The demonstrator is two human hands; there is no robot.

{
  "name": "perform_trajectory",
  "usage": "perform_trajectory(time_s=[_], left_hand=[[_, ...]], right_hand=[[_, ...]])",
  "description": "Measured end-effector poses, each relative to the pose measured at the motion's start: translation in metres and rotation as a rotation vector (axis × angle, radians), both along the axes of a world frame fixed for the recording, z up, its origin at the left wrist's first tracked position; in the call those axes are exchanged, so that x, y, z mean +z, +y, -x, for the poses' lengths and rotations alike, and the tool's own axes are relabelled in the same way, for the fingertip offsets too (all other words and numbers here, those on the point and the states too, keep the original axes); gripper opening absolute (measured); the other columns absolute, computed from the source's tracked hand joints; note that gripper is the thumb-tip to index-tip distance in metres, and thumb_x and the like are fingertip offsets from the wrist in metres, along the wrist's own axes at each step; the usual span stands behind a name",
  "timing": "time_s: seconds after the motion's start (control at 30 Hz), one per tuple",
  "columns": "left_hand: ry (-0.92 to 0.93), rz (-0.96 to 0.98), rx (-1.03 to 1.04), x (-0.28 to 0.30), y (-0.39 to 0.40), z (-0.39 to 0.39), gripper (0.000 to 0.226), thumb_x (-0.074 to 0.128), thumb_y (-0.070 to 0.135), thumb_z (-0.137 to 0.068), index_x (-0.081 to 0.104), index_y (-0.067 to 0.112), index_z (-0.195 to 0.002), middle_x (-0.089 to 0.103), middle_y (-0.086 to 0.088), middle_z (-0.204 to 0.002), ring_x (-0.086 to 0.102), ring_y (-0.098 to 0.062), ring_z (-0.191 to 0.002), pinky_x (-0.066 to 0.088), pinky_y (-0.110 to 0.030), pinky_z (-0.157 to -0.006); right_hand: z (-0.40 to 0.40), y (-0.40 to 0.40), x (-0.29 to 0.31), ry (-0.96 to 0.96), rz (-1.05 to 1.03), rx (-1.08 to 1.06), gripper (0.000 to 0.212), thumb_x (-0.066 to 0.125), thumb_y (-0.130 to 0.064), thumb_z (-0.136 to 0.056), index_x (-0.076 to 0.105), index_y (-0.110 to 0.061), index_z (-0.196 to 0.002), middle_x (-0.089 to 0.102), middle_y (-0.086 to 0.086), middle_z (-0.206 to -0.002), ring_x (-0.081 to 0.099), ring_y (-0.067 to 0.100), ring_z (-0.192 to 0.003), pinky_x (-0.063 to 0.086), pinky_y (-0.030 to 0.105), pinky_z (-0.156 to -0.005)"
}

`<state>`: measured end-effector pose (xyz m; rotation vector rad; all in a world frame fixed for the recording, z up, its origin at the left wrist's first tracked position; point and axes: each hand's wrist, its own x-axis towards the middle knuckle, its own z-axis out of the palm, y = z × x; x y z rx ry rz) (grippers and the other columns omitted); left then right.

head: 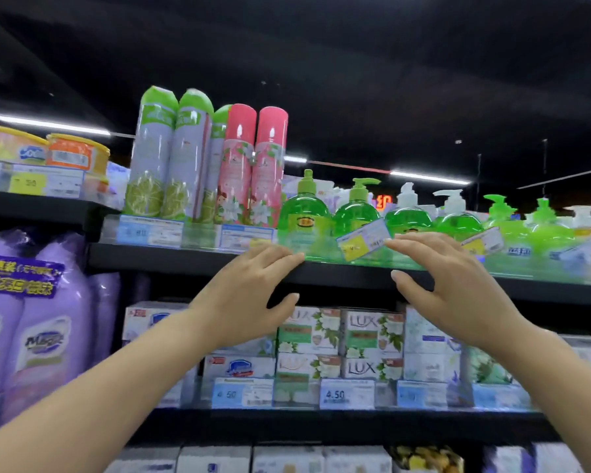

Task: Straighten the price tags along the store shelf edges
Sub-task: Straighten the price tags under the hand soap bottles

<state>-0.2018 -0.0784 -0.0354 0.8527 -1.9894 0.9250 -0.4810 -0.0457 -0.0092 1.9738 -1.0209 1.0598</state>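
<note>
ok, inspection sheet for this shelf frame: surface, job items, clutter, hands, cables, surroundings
Surface: black shelf edge with clear plastic rail.
Job items: tilted yellow-and-white price tag; a second tilted tag to its right; blue-and-white tags sit level.
Clutter: green pump soap bottles, pink and green spray cans, boxed soap bars below.
Hands: left hand open, fingertips at the edge; right hand open, fingertips by the tilted tag.
Cables: nothing seen.
Surroundings: dark ceiling, strip lights.
</note>
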Motion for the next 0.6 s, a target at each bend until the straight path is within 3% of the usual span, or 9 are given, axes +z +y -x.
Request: perform_trajectory(time_s=[0.1,0.33,0.6], left_hand=[[0.089,0.039,0.049,-0.01,-0.006,0.022,0.053,0.047,0.038,-0.087,0.058,0.003,-0.125,0.06,-0.007,-0.114,0.05,-0.022,-0.109,0.034,-0.031,-0.099],[0.227,0.077,0.184,-0.017,-0.006,0.052,0.057,0.052,0.042,-0.079,0.061,0.006,-0.122,0.057,-0.007,-0.105,0.051,-0.026,-0.097,0.045,-0.039,-0.089],[0.306,0.098,0.246,-0.014,-0.01,0.061,0.053,0.067,0.05,-0.074,0.066,0.011,-0.11,0.054,-0.003,-0.093,0.048,-0.024,-0.088,0.038,-0.032,-0.084]], right_hand=[[0.025,-0.006,0.001,0.012,-0.002,0.04,0.045,0.051,-0.033,-0.084,0.057,-0.019,-0.127,0.057,-0.001,-0.126,0.044,0.015,-0.121,0.028,0.029,-0.102],[0.044,-0.026,0.014,0.087,-0.015,0.125,0.041,0.053,-0.026,-0.087,0.057,-0.015,-0.126,0.058,0.001,-0.125,0.047,0.019,-0.12,0.028,0.025,-0.1],[0.016,-0.053,0.05,0.161,0.048,0.114,0.036,0.056,-0.008,-0.086,0.06,-0.012,-0.122,0.062,0.006,-0.121,0.051,0.025,-0.116,0.036,0.032,-0.099]])
